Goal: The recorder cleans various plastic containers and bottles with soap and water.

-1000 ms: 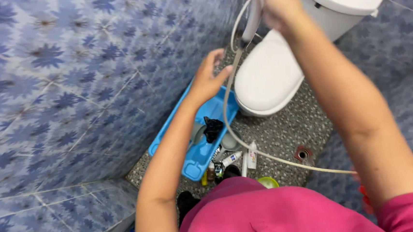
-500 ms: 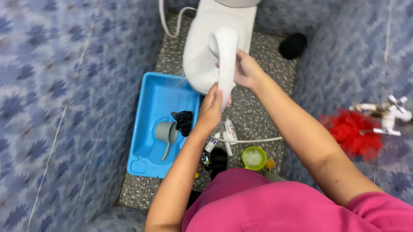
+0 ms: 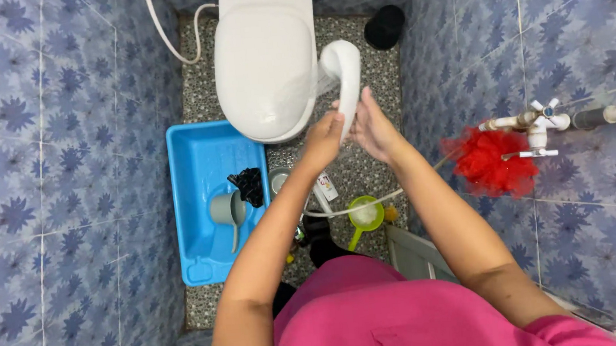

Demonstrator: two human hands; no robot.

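One package is clearly in view: a small white tube (image 3: 327, 186) lying on the speckled floor (image 3: 357, 47), just below the left hand (image 3: 322, 137) and between the blue tub (image 3: 199, 159) and the green scoop (image 3: 366, 214). It bears a label with a red mark; the print is too small to make out. Further small containers (image 3: 299, 237) lie partly hidden beneath the left forearm, kind not determinable. No signs or screens seen.
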